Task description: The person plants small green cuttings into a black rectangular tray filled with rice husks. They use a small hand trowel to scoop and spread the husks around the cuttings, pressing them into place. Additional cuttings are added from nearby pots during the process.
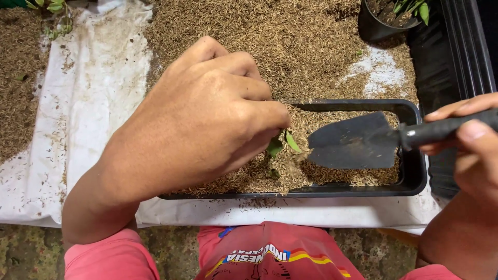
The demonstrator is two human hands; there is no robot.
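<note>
The left hand (207,119) hides most of the seedling (282,142); only two green leaves peek out beside its curled fingers, the grip pinched on the stem in the black tray (415,179) of husks. The trowel (358,142) lies crosswise, blade pointing left toward the leaves, handle clasped in the right hand (469,140), partly cut off.

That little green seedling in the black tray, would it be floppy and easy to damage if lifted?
Probably floppy: the seedling shows only small thin leaves. Likely very light and easily bruised, since the left hand pinches it with its fingertips. The loose husks around it would probably give little support.
</note>
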